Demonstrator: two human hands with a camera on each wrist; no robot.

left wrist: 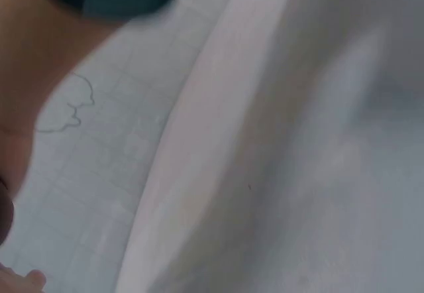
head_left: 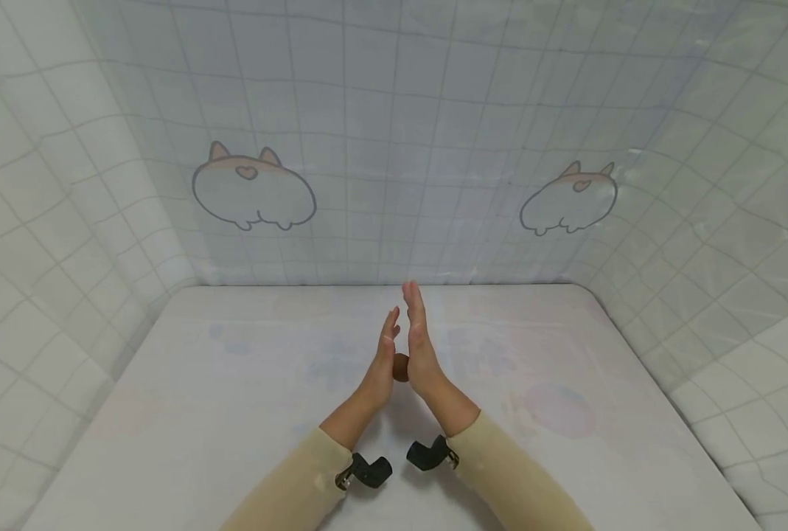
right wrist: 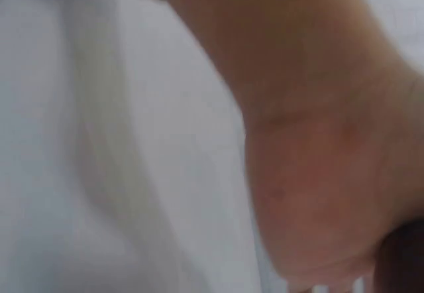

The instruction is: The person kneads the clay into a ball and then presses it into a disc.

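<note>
A small brown ball [head_left: 401,367] sits between my two palms in the head view. My left hand [head_left: 380,370] presses it from the left, fingers straight and pointing away from me. From the right, my right hand [head_left: 423,355] presses against it with its fingers extended too, reaching a little farther forward. Both hands are raised over the table. Part of the dark ball [left wrist: 5,215] shows at the left edge of the left wrist view. In the right wrist view the ball [right wrist: 401,260] is cut off at the lower right corner, beside a palm.
Beneath the hands lies a white table [head_left: 234,391] with faint coloured patches. Grid-patterned curtains [head_left: 420,110] with cartoon animal drawings stand behind it and on both sides. Black wrist cameras [head_left: 372,472] project inward from both cream sleeves [head_left: 513,472].
</note>
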